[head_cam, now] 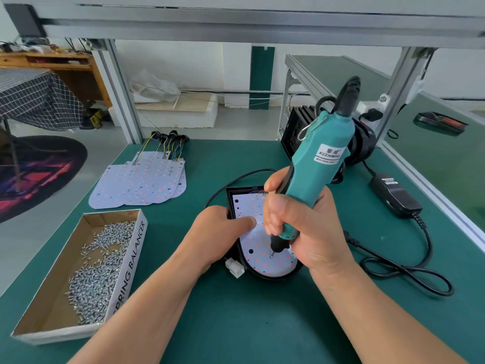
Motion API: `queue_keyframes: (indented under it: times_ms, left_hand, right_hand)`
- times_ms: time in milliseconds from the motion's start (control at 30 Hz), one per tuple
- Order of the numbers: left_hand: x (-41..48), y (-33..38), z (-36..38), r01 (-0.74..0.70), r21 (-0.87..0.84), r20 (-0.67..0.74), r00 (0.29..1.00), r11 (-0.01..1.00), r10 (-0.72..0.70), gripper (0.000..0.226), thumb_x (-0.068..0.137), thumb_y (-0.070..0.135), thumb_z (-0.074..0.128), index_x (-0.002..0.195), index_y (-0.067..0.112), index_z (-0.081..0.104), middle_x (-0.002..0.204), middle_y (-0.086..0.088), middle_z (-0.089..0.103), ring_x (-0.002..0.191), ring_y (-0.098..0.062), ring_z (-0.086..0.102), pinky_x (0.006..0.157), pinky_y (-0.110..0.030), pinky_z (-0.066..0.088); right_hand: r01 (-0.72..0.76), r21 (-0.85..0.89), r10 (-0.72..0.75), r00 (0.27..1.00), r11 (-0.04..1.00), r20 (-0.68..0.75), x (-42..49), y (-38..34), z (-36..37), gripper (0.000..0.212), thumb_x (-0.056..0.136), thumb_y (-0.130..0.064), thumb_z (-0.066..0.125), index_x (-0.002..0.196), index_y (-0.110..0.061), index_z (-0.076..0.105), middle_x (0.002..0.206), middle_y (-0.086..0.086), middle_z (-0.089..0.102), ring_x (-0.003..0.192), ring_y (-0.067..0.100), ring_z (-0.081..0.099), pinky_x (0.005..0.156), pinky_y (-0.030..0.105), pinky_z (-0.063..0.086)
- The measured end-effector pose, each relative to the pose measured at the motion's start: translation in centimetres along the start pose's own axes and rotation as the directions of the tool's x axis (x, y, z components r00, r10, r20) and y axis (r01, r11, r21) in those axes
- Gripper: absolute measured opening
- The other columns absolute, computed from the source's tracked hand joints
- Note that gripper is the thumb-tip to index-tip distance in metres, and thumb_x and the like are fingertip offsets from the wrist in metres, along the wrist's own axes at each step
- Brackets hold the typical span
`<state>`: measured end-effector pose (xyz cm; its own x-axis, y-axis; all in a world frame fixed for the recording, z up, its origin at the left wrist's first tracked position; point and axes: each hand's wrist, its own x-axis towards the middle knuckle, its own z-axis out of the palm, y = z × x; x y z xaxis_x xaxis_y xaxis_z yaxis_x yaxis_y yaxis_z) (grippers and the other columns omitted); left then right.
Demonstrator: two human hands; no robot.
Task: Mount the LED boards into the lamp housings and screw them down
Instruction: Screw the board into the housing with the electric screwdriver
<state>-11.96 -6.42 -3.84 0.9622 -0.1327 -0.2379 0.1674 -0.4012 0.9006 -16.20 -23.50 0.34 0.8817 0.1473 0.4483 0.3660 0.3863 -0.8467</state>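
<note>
A green-matted table (262, 324) stands inside an aluminium frame, with a room floor and a dark rug beyond its left edge. Directly in front of you lies one black lamp housing (273, 277), and one LED board (258, 248) sits inside it, rounded end toward you. Your left hand (217, 232) grips the housing from its left side: the thumb lies flat on the board, and the fingers bend over the left wall. Your right hand (301, 227) is wrapped around the lower body of one teal electric screwdriver (320, 158), which leans away to the right; its bit touches the board near the rounded end, just right of your left thumb. A white connector (235, 267) rests beside the housing's near left edge.

To your left, one open cardboard box (78, 271) holds a heap of small silver screws (102, 264), far too many to count. Beyond it, loose LED boards (141, 185) lie fanned and overlapping, at least four, with their coloured wires at the far end. To the right, one black power adapter (396, 195) lies on the table with its cable looped nearby.
</note>
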Motion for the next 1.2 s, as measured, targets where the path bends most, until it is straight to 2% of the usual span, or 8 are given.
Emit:
queue_keyframes:
  times_ms: [200, 367, 633, 767, 867, 967, 1100, 1200]
  left_hand:
    - [0.2, -0.2, 0.0, -0.007, 0.006, -0.004, 1.0, 1.0, 0.007, 0.042, 0.08, 0.039, 0.077, 0.075, 0.005, 0.052, 0.074, -0.004, 0.045, 0.067, -0.018, 0.038, 0.068, -0.039, 0.029]
    - [0.2, -0.2, 0.0, 0.0, -0.011, 0.008, 1.0, 1.0, 0.0, 0.053, 0.073, 0.046, 0.075, 0.08, -0.003, 0.056, 0.074, -0.005, 0.05, 0.068, -0.017, 0.043, 0.067, -0.038, 0.033]
    - [0.6, -0.2, 0.3, -0.026, 0.067, -0.061, 0.998, 0.997, 0.03, 0.054, 0.082, 0.034, 0.08, 0.056, 0.024, 0.034, 0.051, 0.012, 0.028, 0.046, -0.013, 0.024, 0.039, -0.021, 0.019]
    - [0.7, -0.3, 0.2, -0.011, 0.072, -0.051, 0.999, 0.997, 0.015, 0.048, 0.082, 0.038, 0.08, 0.065, 0.02, 0.039, 0.057, 0.007, 0.034, 0.051, -0.016, 0.029, 0.047, -0.025, 0.023]
    - [0.4, -0.1, 0.0, 0.003, 0.015, 0.0, 1.0, 1.0, -0.003, 0.052, 0.075, 0.046, 0.078, 0.079, -0.002, 0.058, 0.07, -0.003, 0.053, 0.063, -0.016, 0.044, 0.064, -0.034, 0.035]
    - [0.1, 0.2, -0.2, 0.022, -0.012, 0.016, 1.0, 1.0, -0.022, 0.07, 0.068, 0.052, 0.075, 0.101, -0.009, 0.067, 0.081, -0.009, 0.067, 0.072, -0.017, 0.053, 0.072, -0.037, 0.04]
    - [-0.1, 0.2, -0.3, -0.017, 0.045, 0.084, 0.996, 0.999, 0.014, 0.084, 0.062, 0.068, 0.077, 0.102, -0.006, 0.072, 0.099, -0.025, 0.077, 0.075, -0.018, 0.058, 0.075, -0.037, 0.043]
    - [-0.9, 1.0, -0.5, -0.044, 0.133, 0.064, 0.997, 0.99, 0.035, 0.091, 0.062, 0.092, 0.066, 0.075, 0.005, 0.043, 0.064, -0.005, 0.039, 0.06, -0.02, 0.033, 0.062, -0.037, 0.027]
  right_hand:
    - [-0.04, 0.001, 0.04, 0.998, 0.999, 0.054, 0.1, -0.2, -0.5, 0.012, 0.086, -0.018, 0.072, 0.098, -0.018, 0.071, 0.062, 0.007, 0.061, 0.053, 0.024, 0.055, 0.062, 0.033, 0.048]
    - [-0.041, -0.023, 0.042, 0.998, 0.999, 0.036, 0.0, -0.2, -0.6, 0.017, 0.089, -0.014, 0.071, 0.105, -0.02, 0.074, 0.057, 0.002, 0.057, 0.045, 0.018, 0.048, 0.055, 0.03, 0.045]
    - [-0.075, -0.001, 0.075, 0.994, 0.997, 0.083, 0.1, -0.2, 0.1, 0.014, 0.086, -0.014, 0.07, 0.082, -0.028, 0.068, 0.053, -0.003, 0.048, 0.043, 0.015, 0.038, 0.05, 0.026, 0.04]
    - [-0.089, 0.02, 0.087, 0.991, 0.996, 0.1, 0.1, -0.3, -0.4, 0.013, 0.084, -0.014, 0.071, 0.094, -0.022, 0.074, 0.053, 0.0, 0.054, 0.043, 0.016, 0.045, 0.052, 0.028, 0.044]
    - [-0.035, 0.072, 0.026, 0.993, 0.997, 0.118, 0.4, -0.8, -0.6, 0.022, 0.083, -0.012, 0.074, 0.105, -0.015, 0.076, 0.056, 0.001, 0.057, 0.046, 0.019, 0.049, 0.055, 0.03, 0.046]
    - [0.075, 0.177, -0.083, 0.996, 0.981, 0.033, 0.9, -1.9, -1.4, 0.028, 0.083, -0.027, 0.084, 0.106, -0.014, 0.073, 0.058, -0.001, 0.054, 0.047, 0.015, 0.046, 0.055, 0.027, 0.045]
    - [0.152, 0.234, -0.088, 0.96, 0.96, -0.266, 1.4, -2.5, -3.1, 0.008, 0.094, -0.019, 0.064, 0.101, -0.017, 0.067, 0.061, -0.004, 0.047, 0.051, 0.012, 0.043, 0.055, 0.025, 0.041]
    - [0.176, 0.291, -0.019, 0.882, 0.94, -0.47, 1.6, -2.4, -4.5, 0.009, 0.101, -0.02, 0.055, 0.101, -0.017, 0.063, 0.064, -0.005, 0.044, 0.054, 0.011, 0.039, 0.055, 0.025, 0.04]
